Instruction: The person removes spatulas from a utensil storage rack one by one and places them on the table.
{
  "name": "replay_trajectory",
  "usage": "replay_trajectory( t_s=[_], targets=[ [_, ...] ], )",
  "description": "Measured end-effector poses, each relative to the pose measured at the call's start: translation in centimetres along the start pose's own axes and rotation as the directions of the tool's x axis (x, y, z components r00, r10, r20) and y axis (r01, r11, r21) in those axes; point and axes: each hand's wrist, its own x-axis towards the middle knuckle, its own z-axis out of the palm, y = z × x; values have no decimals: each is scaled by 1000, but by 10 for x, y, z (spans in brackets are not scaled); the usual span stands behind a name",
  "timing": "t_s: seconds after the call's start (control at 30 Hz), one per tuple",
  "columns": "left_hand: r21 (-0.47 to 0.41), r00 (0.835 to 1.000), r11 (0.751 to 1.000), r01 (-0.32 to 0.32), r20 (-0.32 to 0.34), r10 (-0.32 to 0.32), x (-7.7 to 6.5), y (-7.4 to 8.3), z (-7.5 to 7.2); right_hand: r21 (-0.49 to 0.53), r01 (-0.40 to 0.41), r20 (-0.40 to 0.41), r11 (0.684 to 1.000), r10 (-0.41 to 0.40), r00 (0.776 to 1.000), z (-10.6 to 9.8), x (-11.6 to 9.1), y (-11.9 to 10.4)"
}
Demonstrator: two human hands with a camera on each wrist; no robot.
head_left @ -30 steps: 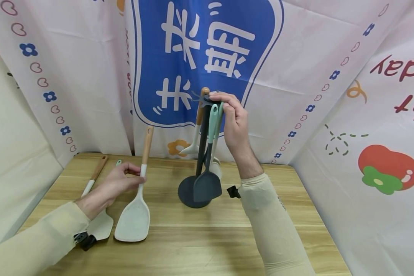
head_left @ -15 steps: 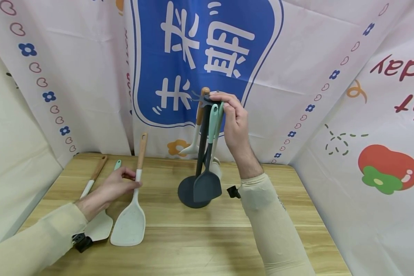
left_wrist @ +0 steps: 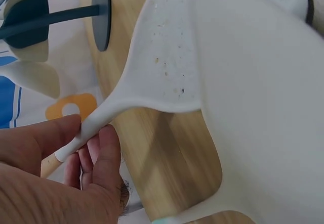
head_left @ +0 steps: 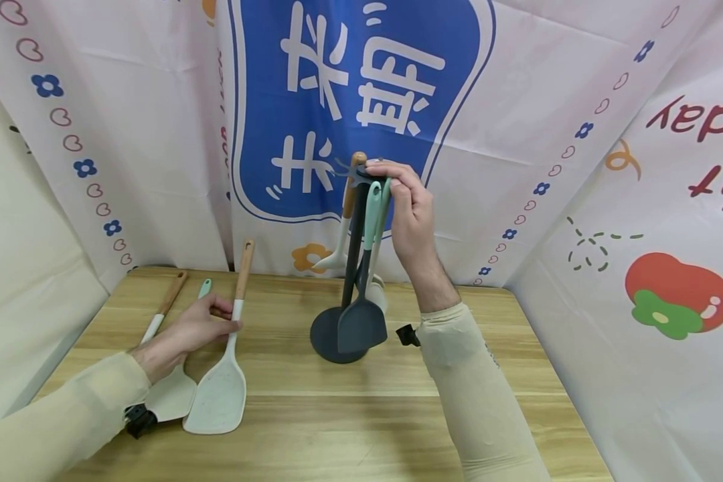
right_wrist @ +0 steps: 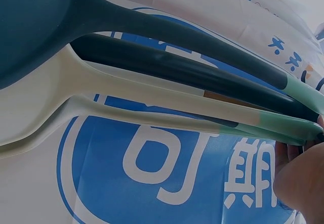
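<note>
In the head view, my left hand [head_left: 199,328] pinches the white neck of a turner [head_left: 219,402] with a wooden handle. Its blade is low over or on the table; contact is unclear. The left wrist view shows thumb and fingers around that neck. My right hand [head_left: 411,214] grips the top of a dark utensil stand [head_left: 352,258], beside the mint handle ends. From the stand hang a dark turner [head_left: 363,328] with a mint handle, a white utensil [head_left: 339,251] with a wooden handle, and pale mint-handled utensils [right_wrist: 167,90].
Left of the held turner lie a wooden-handled utensil [head_left: 171,294] and a mint handle [head_left: 205,288]. A white blade [head_left: 171,395] shows beside my left forearm. The stand's round base [head_left: 331,338] rests on the wooden table [head_left: 458,415]. Printed cloth [head_left: 518,134] hangs behind.
My left hand has moved the white turner left and slightly toward me, bringing its blade against or over the white blade beside it. My right hand and the stand have stayed put.
</note>
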Motion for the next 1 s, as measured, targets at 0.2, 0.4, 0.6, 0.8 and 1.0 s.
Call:
replay_trajectory(
  t_s=[0.2,0.4,0.6,0.8,1.0],
  targets=[
    [14,999,999,31,18,-31,1,-2,-2,1,3,-1,1000,-3,1000,0,0,0],
    [15,997,998,55,53,-56,5,-7,-3,12,4,-3,1000,-4,1000,1,0,-1],
    [4,994,997,76,83,-76,11,-11,-4,16,8,-6,1000,-8,1000,1,0,-1],
    [33,992,997,72,97,-75,18,-15,-2,9,5,-6,1000,-5,1000,1,0,-1],
    [56,991,994,90,96,-95,22,-17,1,7,1,-5,1000,-1,1000,1,0,-1]
  ],
)
